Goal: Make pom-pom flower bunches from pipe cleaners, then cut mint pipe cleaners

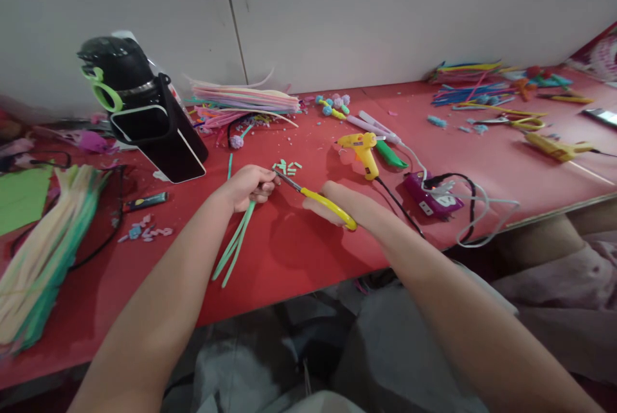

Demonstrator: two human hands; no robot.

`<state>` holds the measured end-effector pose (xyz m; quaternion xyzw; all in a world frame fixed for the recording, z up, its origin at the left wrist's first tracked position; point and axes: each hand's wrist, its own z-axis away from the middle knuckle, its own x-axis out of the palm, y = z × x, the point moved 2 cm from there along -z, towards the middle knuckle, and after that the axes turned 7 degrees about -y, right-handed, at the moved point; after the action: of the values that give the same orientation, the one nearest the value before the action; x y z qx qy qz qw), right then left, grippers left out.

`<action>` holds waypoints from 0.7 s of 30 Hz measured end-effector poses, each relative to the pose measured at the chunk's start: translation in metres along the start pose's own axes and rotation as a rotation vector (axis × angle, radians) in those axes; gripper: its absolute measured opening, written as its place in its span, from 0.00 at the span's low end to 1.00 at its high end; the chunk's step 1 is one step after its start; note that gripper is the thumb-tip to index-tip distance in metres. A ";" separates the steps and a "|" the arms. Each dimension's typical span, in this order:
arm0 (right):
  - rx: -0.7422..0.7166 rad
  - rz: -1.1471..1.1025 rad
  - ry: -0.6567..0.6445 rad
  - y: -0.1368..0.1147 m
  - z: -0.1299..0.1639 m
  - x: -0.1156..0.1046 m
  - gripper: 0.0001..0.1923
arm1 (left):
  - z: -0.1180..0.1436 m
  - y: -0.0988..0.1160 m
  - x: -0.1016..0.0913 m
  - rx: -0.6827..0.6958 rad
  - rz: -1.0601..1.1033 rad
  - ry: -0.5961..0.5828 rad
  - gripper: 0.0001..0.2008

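My left hand (pixel 250 188) is closed around a few light-green pipe cleaners (pixel 236 243), whose long ends trail toward the table's front edge. My right hand (pixel 328 201) grips a pair of scissors (pixel 332 205) with yellow handles. The scissor blades reach to the fingertips of my left hand; whether they touch a pipe cleaner there is too small to tell. Just beyond the blades lie several short cut pieces of pale-green pipe cleaner (pixel 288 167). A green pipe cleaner (pixel 230 166) sticks out behind my left hand.
A black bottle (pixel 178 149) stands at the left, near a pipe-cleaner bundle (pixel 53 246). More pipe cleaners (pixel 245 98) lie at the back. To the right are a yellow glue gun (pixel 364 153), a purple power strip (pixel 431 198) with cords, and another glue gun (pixel 559 146). A person sits at right.
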<state>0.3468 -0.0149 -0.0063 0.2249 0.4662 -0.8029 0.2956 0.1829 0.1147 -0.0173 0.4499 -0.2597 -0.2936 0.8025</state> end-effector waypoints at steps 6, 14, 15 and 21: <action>0.019 -0.341 0.061 -0.003 0.007 -0.004 0.26 | 0.017 -0.001 0.011 0.092 -0.074 -0.102 0.11; -0.330 -0.662 0.181 -0.013 -0.007 0.001 0.20 | 0.032 -0.005 0.034 0.199 -0.088 -0.267 0.19; -0.345 -0.687 0.184 -0.014 -0.009 0.004 0.21 | 0.032 -0.006 0.036 0.202 -0.092 -0.270 0.23; -0.440 -0.787 0.133 -0.020 -0.016 0.017 0.17 | 0.033 -0.011 0.041 0.213 -0.091 -0.300 0.28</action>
<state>0.3227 0.0023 -0.0121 0.0135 0.6937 -0.7198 -0.0218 0.1860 0.0627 -0.0054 0.4947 -0.3854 -0.3645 0.6884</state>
